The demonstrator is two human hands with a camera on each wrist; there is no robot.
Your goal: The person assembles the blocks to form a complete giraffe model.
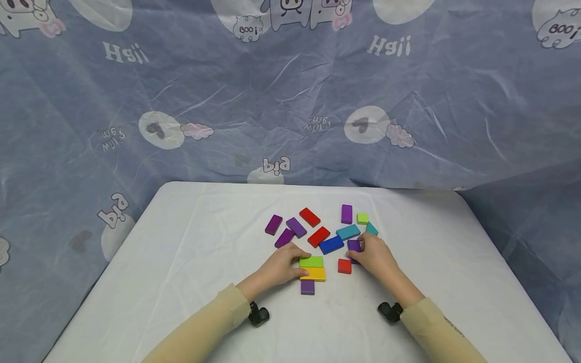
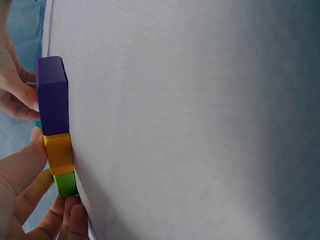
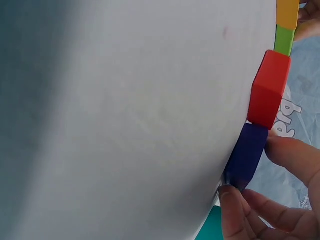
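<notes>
My left hand [image 1: 282, 264] holds a light green block [image 1: 311, 261] and a yellow block [image 1: 314, 274] that lie together, thumb by the yellow one and fingers at the green one's far side. Touching the yellow block's near side is a small purple block [image 1: 307, 287]. To the right, my right hand [image 1: 378, 256] pinches another purple block [image 1: 353, 245] between thumb and fingers, and part of it is hidden. A small red block [image 1: 344, 266] lies just left of that hand. In the right wrist view, the pinched purple block [image 3: 247, 155] is down at the cloth.
Beyond the hands lie a blue block [image 1: 331, 245], a teal block [image 1: 348, 232], a teal triangle [image 1: 371, 228], a small green block [image 1: 362, 218], two red blocks [image 1: 310, 217] and several purple blocks [image 1: 274, 225]. A white cloth [image 1: 218, 222] covers the table; a printed curtain [image 1: 254, 91] hangs behind.
</notes>
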